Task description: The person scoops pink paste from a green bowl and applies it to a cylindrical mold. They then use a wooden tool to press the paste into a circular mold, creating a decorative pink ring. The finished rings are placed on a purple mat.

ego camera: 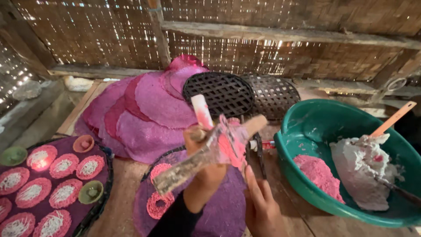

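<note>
Two hands up over the work. The left hand (206, 169), wrist raised and dark sleeve showing, is clenched around a wooden press tool (210, 147) smeared with pink, held tilted just above the purple mat (228, 206). The right hand (261, 206) rises from below with fingers loose and extended, fingertips touching the tool's pink underside, gripping nothing. Two pink rings (158, 193) lie on that mat beneath the tool. Off to the left, one round tray (98, 206) carries about ten pink-and-white rounds and three small cups. Right side, one green basin (307, 131) holds one pink dough lump (320, 173) and one white lump (362, 171). Behind, two dark woven trays (223, 92) lean beside stacked purple mats (144, 109).
</note>
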